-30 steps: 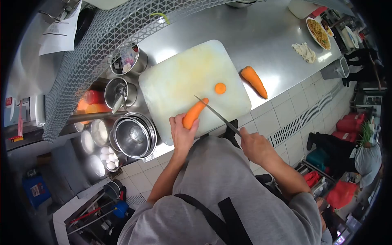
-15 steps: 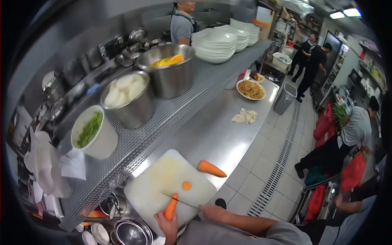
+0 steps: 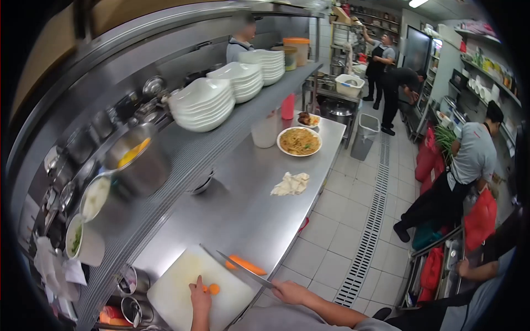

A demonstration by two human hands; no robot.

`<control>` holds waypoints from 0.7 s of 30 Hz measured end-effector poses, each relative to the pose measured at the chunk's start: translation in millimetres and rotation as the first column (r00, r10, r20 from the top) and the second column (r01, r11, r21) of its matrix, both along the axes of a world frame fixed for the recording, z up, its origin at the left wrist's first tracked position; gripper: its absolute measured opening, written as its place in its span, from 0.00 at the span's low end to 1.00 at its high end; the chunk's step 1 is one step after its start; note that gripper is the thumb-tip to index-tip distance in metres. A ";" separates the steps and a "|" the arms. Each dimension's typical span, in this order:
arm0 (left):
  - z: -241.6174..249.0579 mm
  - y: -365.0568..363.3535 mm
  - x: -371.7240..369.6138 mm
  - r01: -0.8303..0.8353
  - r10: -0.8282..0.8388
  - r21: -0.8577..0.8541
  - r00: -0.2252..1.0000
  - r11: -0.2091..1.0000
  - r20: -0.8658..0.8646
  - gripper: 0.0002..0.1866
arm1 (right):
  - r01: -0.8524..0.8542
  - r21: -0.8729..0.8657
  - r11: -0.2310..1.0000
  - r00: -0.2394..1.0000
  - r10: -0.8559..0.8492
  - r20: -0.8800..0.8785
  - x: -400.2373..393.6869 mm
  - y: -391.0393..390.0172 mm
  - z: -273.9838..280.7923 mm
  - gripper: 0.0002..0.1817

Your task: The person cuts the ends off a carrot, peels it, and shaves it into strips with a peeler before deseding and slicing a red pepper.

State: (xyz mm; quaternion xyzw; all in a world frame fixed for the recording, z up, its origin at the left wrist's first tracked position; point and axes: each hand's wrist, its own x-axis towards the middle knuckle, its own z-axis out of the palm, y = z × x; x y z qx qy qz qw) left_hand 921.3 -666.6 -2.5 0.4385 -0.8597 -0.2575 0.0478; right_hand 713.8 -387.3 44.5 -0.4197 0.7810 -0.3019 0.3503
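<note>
- Kitchen with a steel bench (image 3: 248, 209); at its near left, a white board (image 3: 182, 273); at its far end, cloth (image 3: 290, 184) and noodles (image 3: 298, 142).
- Left hand (image 3: 200, 298) over the board, fingers partly spread; cannot tell whether gripping anything.
- Just right of it, a carrot slice (image 3: 214, 289).
- Right hand (image 3: 290, 291) wrapped around the handle of a knife (image 3: 258, 278).
- On the bench, just right of the board, a carrot (image 3: 249, 265), partly behind the blade.

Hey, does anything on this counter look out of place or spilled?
No spill shows. The cloth looks a bit odd: crumpled on the counter near the noodles rather than folded. One carrot lies beside the board, not on it.
</note>
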 end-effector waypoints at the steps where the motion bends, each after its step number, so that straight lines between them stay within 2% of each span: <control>1: 9.0 2.2 -11.6 -0.043 0.039 0.090 0.998 0.995 0.044 0.40 | -0.005 0.043 0.999 0.999 0.003 0.036 -12.1 7.3 2.3 0.13; 5: 21.6 15.4 -40.5 -0.002 0.002 0.000 0.989 1.000 0.148 0.41 | 0.065 0.056 0.996 0.998 -0.065 0.008 -49.3 37.5 -29.0 0.13; 7: 37.6 29.2 -59.5 0.035 -0.008 -0.073 0.939 0.997 0.344 0.38 | 0.104 0.039 0.994 0.994 -0.105 0.029 -64.5 44.0 -34.8 0.13; 8: 23.2 28.4 -57.3 0.033 -0.007 -0.069 0.935 0.997 0.354 0.38 | 0.101 0.044 0.994 0.994 -0.103 0.038 -70.9 45.7 -38.3 0.13; 10: -20.7 17.6 -45.8 0.175 -0.130 -0.264 0.975 0.949 0.178 0.31 | 0.113 0.009 0.994 0.992 -0.113 0.046 -81.0 44.9 -43.8 0.13; 11: -25.2 15.9 -49.4 0.179 -0.132 -0.260 0.973 0.949 0.188 0.31 | 0.114 0.013 0.993 0.992 -0.115 0.056 -86.8 41.9 -44.0 0.13; 13: -30.3 16.8 -44.8 0.062 -0.087 -0.314 0.994 0.947 -0.066 0.23 | 0.067 -0.014 0.998 0.998 -0.067 0.021 -96.0 31.6 -42.4 0.13; 14: -24.4 16.0 -52.4 0.052 -0.133 -0.278 0.951 0.959 -0.280 0.17 | 0.081 -0.060 0.995 0.995 -0.084 -0.044 -100.9 27.4 -54.0 0.13; 15: -63.1 -7.6 -38.4 0.139 -0.208 -0.348 0.963 0.927 -0.170 0.14 | 0.048 -0.107 0.993 0.994 -0.058 -0.090 -104.0 19.4 -77.2 0.13; 16: -55.8 0.0 -42.1 0.118 -0.188 -0.366 0.968 0.923 -0.163 0.12 | 0.017 -0.129 0.991 0.994 -0.031 -0.107 -108.7 11.1 -109.8 0.13; 17: -45.4 9.6 -47.0 0.097 -0.168 -0.383 0.973 0.919 -0.157 0.12 | 0.025 -0.059 0.998 0.994 -0.031 -0.106 -111.3 -1.3 -84.9 0.12; 18: -30.6 20.7 -49.8 0.062 -0.101 -0.376 0.991 0.924 -0.085 0.16 | 0.015 -0.045 0.999 0.987 -0.022 -0.161 -112.4 -18.4 -63.3 0.11; 19: -22.5 33.1 -48.7 0.043 -0.112 -0.480 0.987 0.876 -0.115 0.19 | 0.006 -0.120 0.993 0.992 -0.021 -0.126 -113.1 -32.3 -56.9 0.11; 20: 5.3 45.6 -50.1 0.046 -0.064 -0.370 0.997 0.928 -0.038 0.21 | -0.021 -0.149 0.989 0.987 -0.003 -0.158 -115.0 -47.0 -65.5 0.12; 21: -1.8 48.7 -46.6 0.021 -0.045 -0.366 0.997 0.931 -0.058 0.20 | -0.058 -0.122 0.991 0.958 0.021 -0.287 -113.8 -60.7 -60.7 0.16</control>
